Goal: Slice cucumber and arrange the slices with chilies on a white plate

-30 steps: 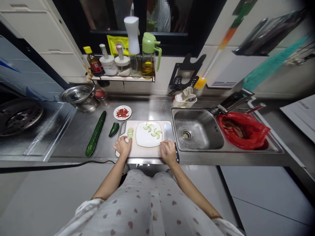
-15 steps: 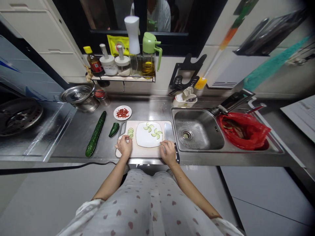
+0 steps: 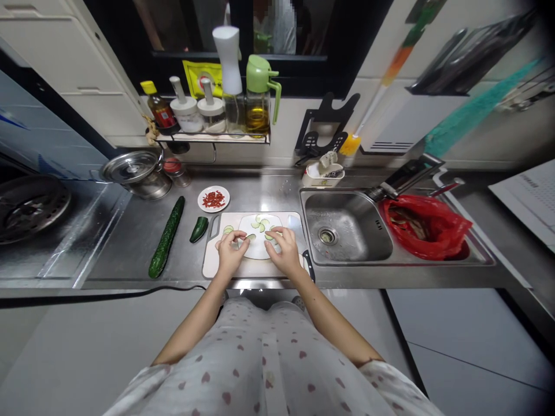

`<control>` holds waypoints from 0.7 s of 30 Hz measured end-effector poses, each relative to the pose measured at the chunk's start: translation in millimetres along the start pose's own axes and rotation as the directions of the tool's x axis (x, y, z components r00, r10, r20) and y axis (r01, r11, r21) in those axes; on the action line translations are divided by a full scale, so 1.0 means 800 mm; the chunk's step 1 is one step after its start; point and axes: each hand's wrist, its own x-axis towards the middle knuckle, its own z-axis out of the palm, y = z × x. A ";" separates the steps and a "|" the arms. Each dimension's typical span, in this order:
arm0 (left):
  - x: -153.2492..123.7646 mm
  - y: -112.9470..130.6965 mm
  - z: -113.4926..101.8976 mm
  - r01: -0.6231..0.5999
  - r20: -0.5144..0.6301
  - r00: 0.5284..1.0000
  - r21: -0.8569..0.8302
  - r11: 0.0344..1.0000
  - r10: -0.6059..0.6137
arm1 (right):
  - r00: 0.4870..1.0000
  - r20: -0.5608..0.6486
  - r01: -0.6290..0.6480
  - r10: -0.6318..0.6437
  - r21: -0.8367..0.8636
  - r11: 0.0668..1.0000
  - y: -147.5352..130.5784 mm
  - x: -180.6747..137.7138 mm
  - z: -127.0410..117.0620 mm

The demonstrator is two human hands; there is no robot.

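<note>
Cucumber slice (image 3: 251, 237), one, over white plate (image 3: 259, 252), pinched in left hand (image 3: 230, 254); probably light, slippery, easily torn, best held by its edge; right hand (image 3: 284, 253) opposite, grasp unclear

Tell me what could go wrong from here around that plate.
The right hand could disturb the slices arranged on the plate. The thin piece at the left hand's fingertips might slip. The knife handle lies near the right wrist, so a sideways move might knock it.
</note>
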 end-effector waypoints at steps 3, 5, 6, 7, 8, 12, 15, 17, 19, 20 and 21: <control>-0.003 0.012 -0.002 -0.057 0.038 0.998 -0.049 0.997 0.059 | 0.998 0.060 0.027 -0.029 0.035 0.999 -0.007 0.012 -0.001; -0.004 0.018 -0.003 -0.090 0.058 0.994 -0.075 0.993 0.095 | 0.994 0.099 0.047 -0.052 0.048 0.998 -0.009 0.017 -0.002; -0.004 0.020 -0.004 -0.103 0.067 0.992 -0.083 0.991 0.108 | 0.991 0.114 0.058 -0.063 0.047 0.997 -0.008 0.018 -0.002; -0.005 0.022 -0.004 -0.111 0.076 0.990 -0.089 0.990 0.118 | 0.989 0.126 0.070 -0.074 0.041 0.997 -0.008 0.020 -0.002; -0.005 0.024 -0.004 -0.115 0.084 0.989 -0.094 0.989 0.123 | 0.987 0.134 0.082 -0.085 0.032 0.996 -0.007 0.020 -0.002; -0.007 0.026 0.000 -0.043 0.058 0.997 -0.089 0.995 0.048 | 0.985 0.126 0.121 -0.121 0.005 0.993 -0.005 0.022 -0.003; -0.007 0.023 0.005 0.127 0.039 0.992 -0.221 0.967 -0.121 | 0.989 0.061 0.139 -0.137 -0.022 0.990 -0.004 0.022 -0.008; -0.004 0.020 0.006 0.296 0.226 0.948 -0.374 0.879 -0.223 | 0.986 0.015 0.166 -0.166 -0.061 0.984 -0.002 0.022 -0.012; 0.000 0.019 0.006 0.488 0.479 0.839 -0.450 0.748 -0.259 | 0.977 0.009 0.215 -0.215 -0.097 0.972 0.001 0.020 -0.016; 0.002 0.020 0.005 0.564 0.572 0.779 -0.458 0.687 -0.258 | 0.970 0.019 0.242 -0.241 -0.115 0.964 0.003 0.019 -0.017; 0.004 0.020 0.004 0.618 0.634 0.731 -0.461 0.637 -0.251 | 0.964 0.036 0.265 -0.263 -0.133 0.955 0.005 0.019 -0.017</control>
